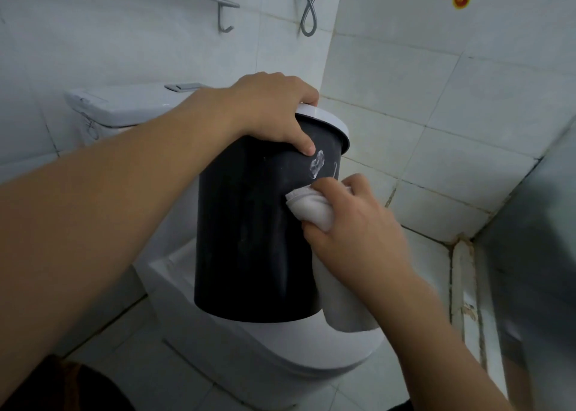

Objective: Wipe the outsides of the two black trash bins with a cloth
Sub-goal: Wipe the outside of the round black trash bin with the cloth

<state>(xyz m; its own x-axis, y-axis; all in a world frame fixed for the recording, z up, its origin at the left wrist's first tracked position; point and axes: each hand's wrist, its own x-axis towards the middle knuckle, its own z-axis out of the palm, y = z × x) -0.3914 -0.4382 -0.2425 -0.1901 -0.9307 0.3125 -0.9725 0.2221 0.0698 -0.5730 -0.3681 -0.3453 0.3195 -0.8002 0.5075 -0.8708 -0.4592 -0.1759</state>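
Head view: left hand (274, 111) grips the black bin (249, 239) (white-rimmed), right hand (352, 223) clutching a cloth (311, 208) against it.

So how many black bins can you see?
1. The bin is over the toilet, gripped at its rim by the left hand; the right hand presses a cloth on it. The second bin is out of view.
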